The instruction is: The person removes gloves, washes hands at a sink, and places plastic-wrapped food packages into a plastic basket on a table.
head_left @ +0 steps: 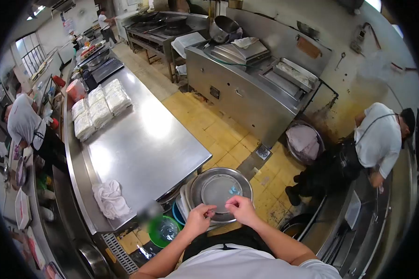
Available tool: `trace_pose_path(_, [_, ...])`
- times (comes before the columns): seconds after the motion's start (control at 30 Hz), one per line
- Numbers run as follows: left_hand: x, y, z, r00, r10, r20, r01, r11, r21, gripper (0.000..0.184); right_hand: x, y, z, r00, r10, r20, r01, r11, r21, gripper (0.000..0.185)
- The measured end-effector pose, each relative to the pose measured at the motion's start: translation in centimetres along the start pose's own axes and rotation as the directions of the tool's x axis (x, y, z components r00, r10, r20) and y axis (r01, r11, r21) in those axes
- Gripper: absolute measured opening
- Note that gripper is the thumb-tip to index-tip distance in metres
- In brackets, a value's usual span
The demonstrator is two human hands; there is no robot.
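L hand (201, 218) & R hand (241, 210) both over nr side of wide round silver metal basin (248, 186), just off nr R corner of long stainless-steel table (149, 139) (= landmark). L: fingers bent, thumb & index close; can't tell if tips meet. R: fingers curled in, tips drawn together; can't tell if anything's btwn them. Hands apart, facing each other. Small light-blue pieces (234, 190) lie inside basin, R part, beyond R hand.

Round green plastic tub (166, 231) w/ clear liquid: floor level, off table's nr end, L of basin. Blue round plastic rim (176, 214) shows btwn tub & basin.

Crumpled white cloth (111, 199) on table, nr L corner. White plastic-wrapped packs (100, 109), piled side by side, on table's far half.

Across yellow tile floor (191, 111) from table's R side: long metal counter (246, 88) w/ metal trays. Person in white top & dark cap (379, 135) well R of table, bent over; 2nd person in white top (25, 118) just past table's L side.
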State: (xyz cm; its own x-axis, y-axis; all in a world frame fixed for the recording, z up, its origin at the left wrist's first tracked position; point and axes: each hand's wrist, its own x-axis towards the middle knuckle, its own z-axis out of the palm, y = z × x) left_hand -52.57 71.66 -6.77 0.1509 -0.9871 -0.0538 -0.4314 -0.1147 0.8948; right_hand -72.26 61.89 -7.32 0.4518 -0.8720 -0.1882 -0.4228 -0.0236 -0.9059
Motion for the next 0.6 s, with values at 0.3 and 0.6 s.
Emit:
trace_pose_path(0.3, [13.9, 5.6, 15.4, 0.984, -0.142, -0.107, 0.151, 0.985, 0.079, 0.028, 10.0, 12.8, -17.2, 0.983, 0.063, 0.172, -0.064, 0.998, 0.005, 0.024])
trace_pose_path(0.6, [27.9, 14.2, 27.2, 0.987, -0.158, -0.032, 0.158, 0.987, -0.011, 0.028, 18.8, 15.2, -33.2, 0.968, 0.022, 0.249, -0.031, 0.999, 0.033, 0.02])
